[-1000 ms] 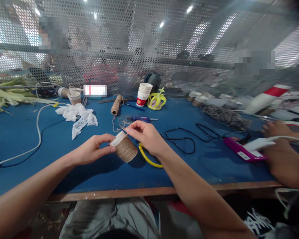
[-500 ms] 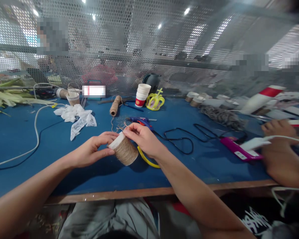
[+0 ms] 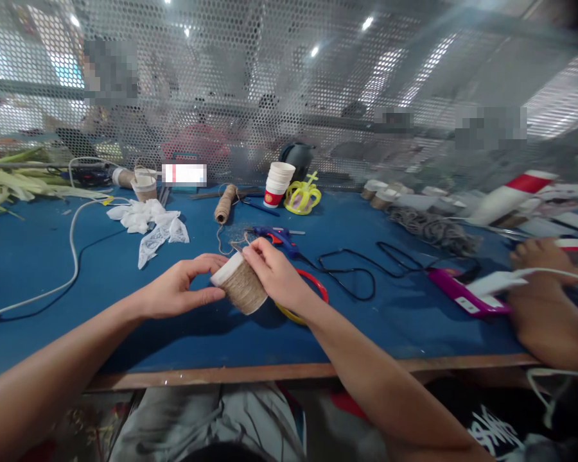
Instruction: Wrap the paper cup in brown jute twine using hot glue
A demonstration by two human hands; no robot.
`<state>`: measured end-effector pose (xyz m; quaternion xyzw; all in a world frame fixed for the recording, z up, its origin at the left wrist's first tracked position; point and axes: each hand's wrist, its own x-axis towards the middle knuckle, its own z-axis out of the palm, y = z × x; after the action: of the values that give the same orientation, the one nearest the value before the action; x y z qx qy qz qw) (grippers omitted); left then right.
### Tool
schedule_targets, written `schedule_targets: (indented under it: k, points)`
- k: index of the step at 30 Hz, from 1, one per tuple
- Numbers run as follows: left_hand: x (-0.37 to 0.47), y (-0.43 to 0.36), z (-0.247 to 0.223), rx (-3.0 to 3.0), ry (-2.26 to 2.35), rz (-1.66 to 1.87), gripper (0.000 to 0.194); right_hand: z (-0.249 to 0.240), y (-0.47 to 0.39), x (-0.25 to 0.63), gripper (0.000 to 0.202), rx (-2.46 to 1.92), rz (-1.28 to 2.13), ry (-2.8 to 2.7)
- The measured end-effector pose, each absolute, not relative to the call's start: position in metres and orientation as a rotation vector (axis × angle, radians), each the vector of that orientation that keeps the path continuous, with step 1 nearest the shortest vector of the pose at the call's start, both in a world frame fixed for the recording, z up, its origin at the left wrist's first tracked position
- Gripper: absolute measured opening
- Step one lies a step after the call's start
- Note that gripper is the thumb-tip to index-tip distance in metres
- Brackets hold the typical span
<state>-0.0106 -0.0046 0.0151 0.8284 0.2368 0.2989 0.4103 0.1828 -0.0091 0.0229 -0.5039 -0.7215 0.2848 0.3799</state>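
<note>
A paper cup wrapped in brown twine (image 3: 245,289) is tilted on its side above the table, its white rim band toward the upper left. My left hand (image 3: 183,289) holds the rim end between thumb and fingers. With its fingers closed at the rim's far edge, my right hand (image 3: 279,274) grips the cup and the twine strand there. That strand runs back toward a twine spool (image 3: 225,204) lying behind the cup. Just beyond my right hand lies a blue glue gun (image 3: 275,237). Partly hidden under my right wrist is a red and yellow ring-shaped thing (image 3: 322,285).
Stacked paper cups (image 3: 278,183) and a yellow crown-shaped piece (image 3: 302,196) stand behind. White crumpled cloth (image 3: 149,224) lies left. A black cord (image 3: 351,256) and purple power strip (image 3: 467,295) are right, near another person's arm (image 3: 549,308). A perforated screen (image 3: 250,90) closes the back.
The cup has turned and shifted slightly right, and my right hand now covers more of its side. The ring's red part has come into view beside my right wrist.
</note>
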Motion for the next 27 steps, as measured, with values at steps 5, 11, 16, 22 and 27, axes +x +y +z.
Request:
schedule_targets:
  k: [5,11,16,22,27]
  points:
    - [-0.009,-0.007,0.015,2.044,0.74,0.693,0.027,0.021,-0.012,0.181,0.018,-1.325,0.534,-1.925]
    - [-0.001,-0.011,0.013,1.947,0.889,0.682,0.025,0.011,-0.017,0.172,0.015,-1.286,0.311,-2.032]
    - [0.003,-0.013,0.009,1.869,0.924,0.702,0.022,0.011,-0.02,0.166,0.014,-1.259,0.233,-2.113]
    - [0.003,-0.013,0.008,1.89,0.895,0.697,0.02,0.016,-0.017,0.173,0.014,-1.161,0.303,-2.057]
    - [0.002,-0.013,0.007,1.907,0.89,0.706,0.02,0.015,-0.015,0.176,0.016,-1.102,0.374,-2.024]
